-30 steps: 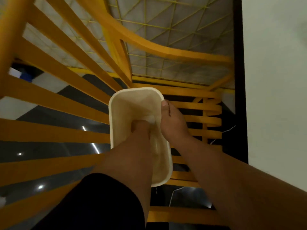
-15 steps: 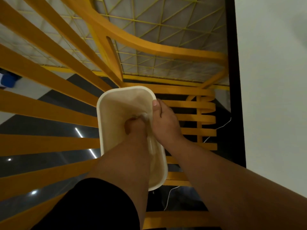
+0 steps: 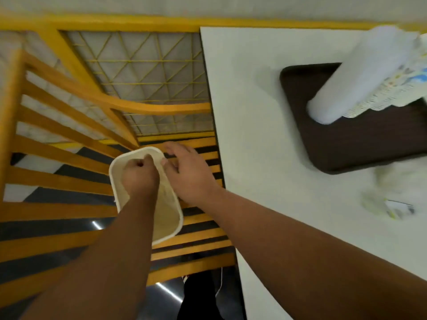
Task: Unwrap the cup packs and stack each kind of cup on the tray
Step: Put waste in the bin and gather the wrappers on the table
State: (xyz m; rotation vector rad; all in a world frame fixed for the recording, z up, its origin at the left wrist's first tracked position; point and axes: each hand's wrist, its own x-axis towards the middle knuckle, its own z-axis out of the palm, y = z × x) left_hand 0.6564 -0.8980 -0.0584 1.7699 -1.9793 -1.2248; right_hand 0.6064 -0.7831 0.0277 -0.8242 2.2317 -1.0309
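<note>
A cream rectangular bin stands on a yellow slatted bench to the left of the table. My left hand is down inside the bin with its fingers curled; nothing shows in them. Just over the bin's right rim hovers my right hand, fingers loose and spread, holding nothing. On the white table, a dark brown tray carries a tall stack of plain white cups and, beside it, a stack of patterned cups.
Crumpled clear wrapping lies on the white table just in front of the tray. The yellow bench has open slats with dark floor below. A yellow lattice panel stands behind the bench.
The view has swung right, bringing the table and tray into sight. My right hand has let go of the bin's rim and lifted. My left hand stays inside the bin.
</note>
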